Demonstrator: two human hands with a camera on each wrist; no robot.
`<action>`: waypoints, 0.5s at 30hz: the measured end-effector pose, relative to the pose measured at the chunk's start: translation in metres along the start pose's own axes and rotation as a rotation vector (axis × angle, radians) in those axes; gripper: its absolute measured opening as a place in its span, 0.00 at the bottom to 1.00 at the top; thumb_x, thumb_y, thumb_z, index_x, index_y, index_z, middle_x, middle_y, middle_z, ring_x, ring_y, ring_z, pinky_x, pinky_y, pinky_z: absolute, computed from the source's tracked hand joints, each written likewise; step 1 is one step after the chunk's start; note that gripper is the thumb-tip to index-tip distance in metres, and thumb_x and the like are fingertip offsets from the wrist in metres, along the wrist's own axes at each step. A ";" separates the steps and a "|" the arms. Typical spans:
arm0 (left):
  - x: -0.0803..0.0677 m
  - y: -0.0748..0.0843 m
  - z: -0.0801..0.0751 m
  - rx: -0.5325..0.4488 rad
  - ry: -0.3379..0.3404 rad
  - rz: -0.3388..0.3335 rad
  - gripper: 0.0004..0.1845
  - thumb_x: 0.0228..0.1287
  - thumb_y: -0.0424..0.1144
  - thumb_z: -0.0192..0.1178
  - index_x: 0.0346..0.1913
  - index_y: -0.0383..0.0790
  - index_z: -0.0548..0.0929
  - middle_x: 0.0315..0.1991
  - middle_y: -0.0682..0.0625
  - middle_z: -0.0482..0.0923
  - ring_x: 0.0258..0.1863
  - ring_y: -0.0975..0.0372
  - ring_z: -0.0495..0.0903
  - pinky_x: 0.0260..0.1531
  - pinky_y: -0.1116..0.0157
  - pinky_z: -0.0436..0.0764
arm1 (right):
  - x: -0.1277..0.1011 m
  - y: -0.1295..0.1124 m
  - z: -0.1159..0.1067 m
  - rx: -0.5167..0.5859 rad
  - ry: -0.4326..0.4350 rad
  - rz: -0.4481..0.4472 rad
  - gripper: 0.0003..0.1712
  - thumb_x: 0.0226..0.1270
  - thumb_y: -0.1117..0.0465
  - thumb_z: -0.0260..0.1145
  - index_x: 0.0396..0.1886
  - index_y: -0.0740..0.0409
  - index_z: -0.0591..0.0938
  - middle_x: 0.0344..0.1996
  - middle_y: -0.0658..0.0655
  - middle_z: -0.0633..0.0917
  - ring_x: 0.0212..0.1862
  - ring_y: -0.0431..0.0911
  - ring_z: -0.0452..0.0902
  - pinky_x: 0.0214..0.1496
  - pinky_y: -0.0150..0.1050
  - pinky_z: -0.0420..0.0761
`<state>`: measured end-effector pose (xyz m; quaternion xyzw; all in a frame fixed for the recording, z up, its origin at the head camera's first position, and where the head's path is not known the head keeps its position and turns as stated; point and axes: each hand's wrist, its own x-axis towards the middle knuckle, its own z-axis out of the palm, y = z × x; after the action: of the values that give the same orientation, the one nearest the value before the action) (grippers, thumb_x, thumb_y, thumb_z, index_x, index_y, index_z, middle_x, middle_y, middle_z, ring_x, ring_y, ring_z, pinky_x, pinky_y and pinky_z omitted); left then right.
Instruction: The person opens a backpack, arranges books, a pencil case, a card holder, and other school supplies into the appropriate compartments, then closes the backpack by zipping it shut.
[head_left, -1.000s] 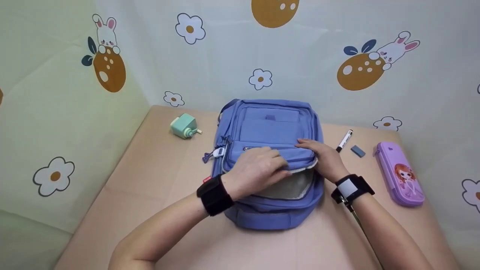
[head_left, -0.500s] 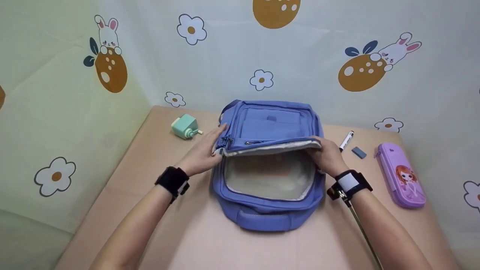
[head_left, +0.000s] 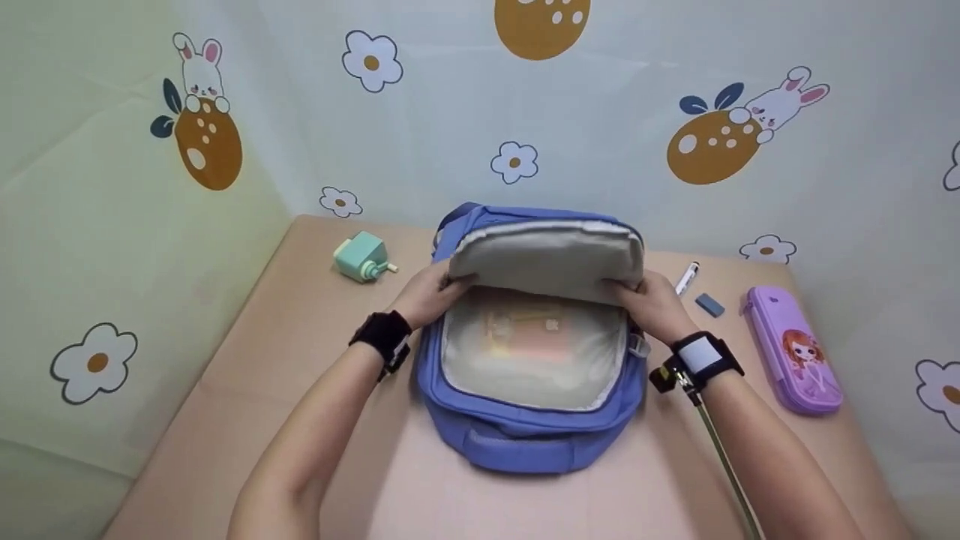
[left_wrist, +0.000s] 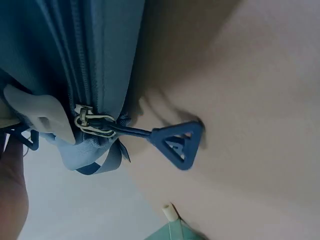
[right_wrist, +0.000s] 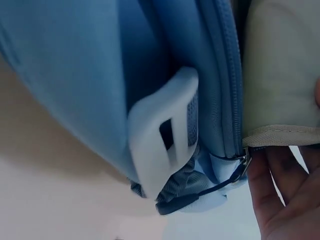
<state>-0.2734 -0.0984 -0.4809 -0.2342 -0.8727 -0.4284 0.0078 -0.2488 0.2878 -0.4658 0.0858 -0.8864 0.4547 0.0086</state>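
A blue backpack lies on the table with its main compartment unzipped. Its front flap is folded up and back, showing the grey lining. My left hand grips the flap's left edge, thumb on the lining side. On the opposite edge my right hand holds the flap the same way. Inside the compartment something orange-pink shows, blurred. A triangular zipper pull hangs from the bag's side in the left wrist view. The right wrist view shows a pale plastic buckle beside the zip.
Left of the bag stands a mint-green pencil sharpener with a crank. To the right lie a white marker, a blue-grey eraser and a purple pencil case. A patterned curtain rises behind the table.
My left hand has moved from the flap's front to its left edge. The flap has been lifted up and away, opening the compartment wider. My right hand stays at the right edge.
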 end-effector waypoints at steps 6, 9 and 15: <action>0.005 0.006 0.000 -0.099 -0.001 -0.069 0.22 0.79 0.50 0.55 0.65 0.40 0.80 0.60 0.45 0.81 0.60 0.56 0.78 0.63 0.57 0.74 | 0.007 -0.001 0.001 0.054 -0.014 0.040 0.34 0.69 0.38 0.68 0.58 0.63 0.81 0.53 0.62 0.85 0.51 0.51 0.81 0.52 0.40 0.79; 0.010 0.008 0.001 -0.106 0.018 -0.127 0.22 0.79 0.53 0.54 0.60 0.40 0.82 0.55 0.44 0.83 0.52 0.57 0.80 0.56 0.59 0.75 | 0.012 0.001 0.003 0.085 -0.022 0.070 0.35 0.70 0.38 0.67 0.60 0.63 0.80 0.53 0.62 0.84 0.51 0.51 0.82 0.50 0.37 0.80; 0.019 0.014 0.005 -0.060 0.075 -0.235 0.24 0.77 0.61 0.51 0.34 0.43 0.74 0.24 0.50 0.70 0.24 0.56 0.70 0.31 0.60 0.69 | 0.016 0.003 0.004 0.145 -0.051 0.132 0.37 0.73 0.40 0.64 0.66 0.65 0.74 0.58 0.64 0.82 0.54 0.53 0.81 0.55 0.40 0.79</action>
<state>-0.2830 -0.0794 -0.4697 -0.1142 -0.8800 -0.4608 -0.0168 -0.2646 0.2840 -0.4689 0.0389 -0.8548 0.5150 -0.0501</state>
